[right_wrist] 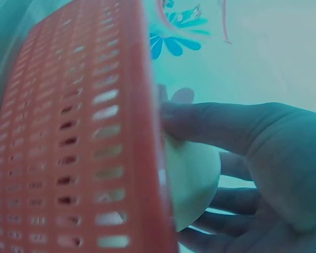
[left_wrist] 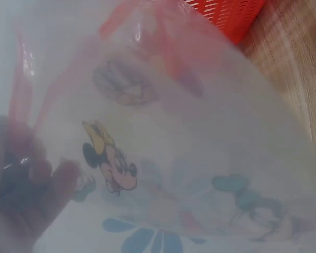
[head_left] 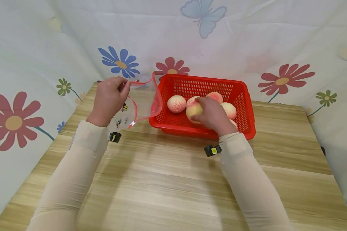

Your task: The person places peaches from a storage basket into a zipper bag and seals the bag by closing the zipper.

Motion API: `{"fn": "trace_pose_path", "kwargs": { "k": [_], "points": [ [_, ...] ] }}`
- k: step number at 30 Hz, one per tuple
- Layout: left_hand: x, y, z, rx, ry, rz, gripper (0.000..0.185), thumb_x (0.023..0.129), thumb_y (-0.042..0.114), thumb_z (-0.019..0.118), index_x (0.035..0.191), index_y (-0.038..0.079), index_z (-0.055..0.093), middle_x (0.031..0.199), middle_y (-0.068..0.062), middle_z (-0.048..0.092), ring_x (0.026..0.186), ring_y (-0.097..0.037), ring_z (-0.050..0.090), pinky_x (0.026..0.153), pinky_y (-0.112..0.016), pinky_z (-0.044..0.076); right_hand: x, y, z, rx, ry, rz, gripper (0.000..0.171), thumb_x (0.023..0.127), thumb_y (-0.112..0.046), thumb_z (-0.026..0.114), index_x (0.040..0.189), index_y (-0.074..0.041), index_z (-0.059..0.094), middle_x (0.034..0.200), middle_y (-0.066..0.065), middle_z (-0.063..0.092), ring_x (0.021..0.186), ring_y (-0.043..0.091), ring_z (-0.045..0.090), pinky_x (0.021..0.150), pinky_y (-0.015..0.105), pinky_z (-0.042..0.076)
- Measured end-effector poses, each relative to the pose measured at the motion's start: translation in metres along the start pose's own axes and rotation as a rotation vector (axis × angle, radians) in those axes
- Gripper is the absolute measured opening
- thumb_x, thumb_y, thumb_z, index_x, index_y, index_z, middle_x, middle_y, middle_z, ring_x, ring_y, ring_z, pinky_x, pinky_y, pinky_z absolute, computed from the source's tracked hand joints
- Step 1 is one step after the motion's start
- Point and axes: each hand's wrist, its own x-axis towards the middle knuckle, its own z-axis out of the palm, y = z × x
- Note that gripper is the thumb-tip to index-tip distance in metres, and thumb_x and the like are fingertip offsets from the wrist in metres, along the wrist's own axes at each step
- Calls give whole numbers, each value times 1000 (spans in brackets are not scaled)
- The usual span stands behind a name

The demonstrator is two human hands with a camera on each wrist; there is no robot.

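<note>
Pale yellow-pink peach sits in the right hand; fingers curl round it from above, thumb across its near side in the right wrist view. Grip is closed on the fruit, which rides at about rim height over the near-left part of the red basket. Right wrist view shows the basket's slotted wall right beside the peach.

Four or so more peaches lie in the basket: one at left, others partly hidden behind the hand.

Left hand pinches the top edge of a clear plastic bag with red trim, fingers folded on the rim. The bag hangs open, mouth facing right toward the basket, its right lip touching or just beside the basket's left wall; contact cannot be settled. Left wrist view looks through the film: cartoon print, basket corner beyond.

Key relation: bag mouth lies directly left of the held peach, near it, with only the basket's left wall between. Right hand is the nearer one to the fruit; left hand is well left of it, holding the opening. Peach is roughly round, so no long axis matters.

Everything rests on a wood-grain table.
</note>
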Motion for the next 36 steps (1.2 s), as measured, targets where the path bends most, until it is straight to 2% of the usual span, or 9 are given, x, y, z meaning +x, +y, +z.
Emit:
{"fn": "trace_pose_path", "kwargs": {
  "k": [4, 10, 14, 22, 27, 31, 36],
  "points": [
    [0, 1, 0, 5, -8, -15, 33, 99, 24, 53, 96, -3, 72, 72, -15, 63, 64, -25, 53, 61, -32, 41, -2, -9, -1, 42, 34, -34, 67, 78, -30, 78, 137, -12, 52, 133, 9, 56, 121, 28, 49, 103, 46, 42],
    [-1, 2, 2, 9, 2, -15, 33, 98, 25, 53, 94, -3, 72, 70, -15, 62, 63, -25, 52, 60, -32, 40, -3, -25, -2, 85, 85, -58, 69, 79, -38, 78, 139, -18, 51, 138, 3, 53, 125, 23, 48, 104, 44, 44],
    [-1, 2, 3, 8, 11, -7, 33, 98, 24, 54, 94, -4, 71, 71, -15, 62, 62, -26, 53, 60, -33, 41, -3, -34, 0, 144, 140, -114, 68, 79, -41, 78, 139, -20, 51, 139, 0, 53, 127, 20, 48, 105, 40, 44],
    [-1, 2, 4, 16, 3, -9, 33, 98, 24, 54, 92, -4, 69, 69, -15, 60, 61, -26, 52, 59, -33, 40, 1, -49, 10, 263, 208, -195, 70, 77, -46, 79, 138, -23, 53, 137, -5, 55, 115, 13, 53, 93, 35, 52],
    [-1, 4, 3, 16, -3, -11, 32, 98, 24, 55, 93, -4, 69, 70, -15, 61, 61, -26, 53, 59, -33, 41, 3, -59, 18, 302, 233, -240, 71, 77, -46, 79, 137, -22, 53, 136, -6, 55, 115, 11, 54, 93, 31, 52],
    [-2, 6, 3, 21, -6, -5, 31, 98, 23, 56, 94, -5, 69, 70, -16, 61, 62, -26, 53, 59, -33, 42, 5, -66, 24, 357, 236, -265, 71, 76, -43, 80, 138, -19, 53, 137, -4, 55, 121, 12, 52, 96, 32, 51],
    [-2, 7, 3, 27, -11, -12, 31, 98, 23, 55, 95, -5, 69, 71, -16, 61, 62, -26, 53, 59, -33, 42, 10, -75, 31, 400, 235, -283, 71, 77, -42, 80, 138, -19, 53, 137, -4, 55, 119, 12, 54, 95, 30, 51]
  ]
}}
